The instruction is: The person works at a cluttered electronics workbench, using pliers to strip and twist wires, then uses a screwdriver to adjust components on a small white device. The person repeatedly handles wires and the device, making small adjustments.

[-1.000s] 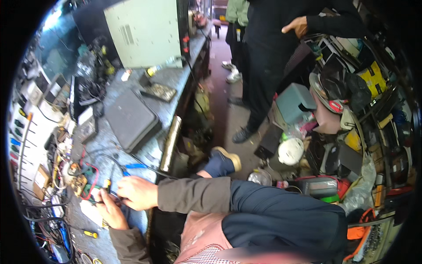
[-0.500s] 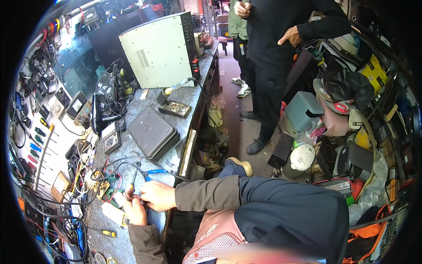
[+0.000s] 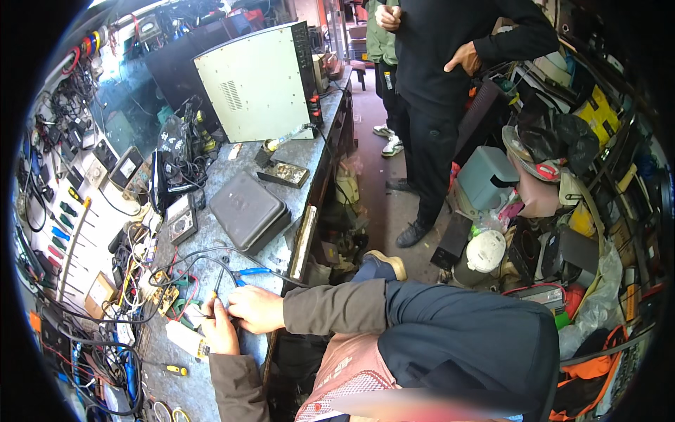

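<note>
Over the workbench [image 3: 165, 257] my two hands work close together. My left hand [image 3: 223, 333] is closed, its fingertips bunched around something small and dark that I cannot make out. My right hand [image 3: 256, 309] is closed right beside it, with its grip hidden. Just beyond the fingers, a pair of pliers with blue handles [image 3: 254, 271] lies near a black cable [image 3: 193, 257]. A thin tool [image 3: 218, 280] points away from my left fingertips. By my left wrist is a white block [image 3: 186, 337] with a yellow and black end.
Ahead sit a black case [image 3: 249, 211], a soldering iron stand [image 3: 285, 173] and a large pale metal unit [image 3: 256, 84]. A multimeter [image 3: 182, 218] and tangled wires line the left. A yellow-handled screwdriver [image 3: 176, 370] lies nearer. A person in black [image 3: 436, 105] stands beyond the bench.
My hands have shifted slightly, and my left fingertips now reach a little farther from me. The whole view has drifted a few pixels to the right.
</note>
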Demonstrator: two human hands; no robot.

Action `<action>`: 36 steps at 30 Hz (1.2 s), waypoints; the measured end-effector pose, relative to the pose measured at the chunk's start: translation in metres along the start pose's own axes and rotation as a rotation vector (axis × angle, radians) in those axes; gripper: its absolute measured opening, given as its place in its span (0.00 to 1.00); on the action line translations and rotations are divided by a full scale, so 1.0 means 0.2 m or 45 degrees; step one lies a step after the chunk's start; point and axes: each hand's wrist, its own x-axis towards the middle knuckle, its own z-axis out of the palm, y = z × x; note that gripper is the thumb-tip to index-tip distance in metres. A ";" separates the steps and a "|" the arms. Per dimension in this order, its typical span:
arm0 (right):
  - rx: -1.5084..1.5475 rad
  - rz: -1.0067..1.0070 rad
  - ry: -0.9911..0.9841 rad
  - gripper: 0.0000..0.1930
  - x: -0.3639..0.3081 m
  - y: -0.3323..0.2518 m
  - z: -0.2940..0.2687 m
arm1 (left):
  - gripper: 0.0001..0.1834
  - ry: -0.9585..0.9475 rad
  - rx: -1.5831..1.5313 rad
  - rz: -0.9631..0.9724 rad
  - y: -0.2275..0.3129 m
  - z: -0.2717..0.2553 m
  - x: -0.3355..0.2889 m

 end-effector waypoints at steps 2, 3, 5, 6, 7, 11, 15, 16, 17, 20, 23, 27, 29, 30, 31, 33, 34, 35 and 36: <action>-0.001 -0.003 0.005 0.12 -0.01 0.00 0.01 | 0.12 -0.046 -0.016 0.042 -0.02 -0.01 0.00; 0.011 0.000 0.010 0.12 -0.01 0.00 0.02 | 0.10 -0.065 -0.021 0.062 -0.03 -0.02 0.00; 0.022 0.007 0.012 0.13 -0.01 0.00 0.04 | 0.08 -0.094 -0.024 0.075 -0.10 -0.05 0.02; 0.013 0.010 0.007 0.14 -0.01 0.01 0.04 | 0.07 -0.113 -0.032 0.084 -0.11 -0.04 0.03; 0.004 0.014 0.003 0.14 0.00 0.02 0.03 | 0.06 -0.104 -0.027 0.067 -0.11 -0.04 0.02; 0.032 0.036 -0.022 0.15 -0.01 0.01 0.03 | 0.04 -0.087 0.015 0.095 -0.12 -0.02 0.04; 0.038 0.025 -0.035 0.15 0.00 -0.01 0.01 | 0.04 -0.064 -0.001 0.128 -0.14 -0.04 0.03; 0.034 0.027 -0.035 0.14 0.00 -0.01 0.01 | 0.04 -0.059 -0.024 0.131 -0.12 -0.02 0.02; 0.029 0.030 -0.036 0.14 0.00 0.00 0.00 | 0.04 -0.071 0.001 0.131 -0.12 -0.01 0.03; 0.039 0.040 -0.036 0.14 -0.01 0.00 0.01 | 0.03 -0.094 0.063 0.133 -0.12 -0.02 0.03; 0.042 0.015 -0.012 0.14 -0.01 0.00 0.01 | 0.03 -0.090 0.048 0.176 -0.10 -0.01 0.02; 0.028 0.018 -0.024 0.15 -0.01 0.01 0.02 | 0.03 -0.070 0.044 0.205 -0.09 0.00 0.02; 0.025 0.020 -0.016 0.16 -0.01 0.02 0.02 | 0.04 -0.083 0.029 0.228 -0.12 0.00 0.04; 0.024 0.013 -0.011 0.16 -0.01 0.01 0.03 | 0.05 -0.092 0.015 0.241 -0.13 -0.01 0.04; 0.023 0.007 -0.007 0.16 -0.02 0.01 0.03 | 0.06 -0.101 0.000 0.255 -0.15 -0.02 0.04; 0.019 0.005 -0.009 0.16 -0.02 0.01 0.03 | 0.05 -0.094 0.012 0.260 -0.16 -0.02 0.04; 0.017 0.008 -0.015 0.16 -0.02 0.01 0.03 | 0.05 -0.096 0.018 0.268 -0.16 -0.02 0.05; 0.015 0.012 -0.022 0.16 -0.02 0.01 0.03 | 0.05 -0.098 0.023 0.277 -0.17 -0.02 0.04; 0.030 -0.001 0.013 0.16 -0.01 0.00 0.03 | 0.05 -0.084 0.038 0.300 -0.17 -0.02 0.05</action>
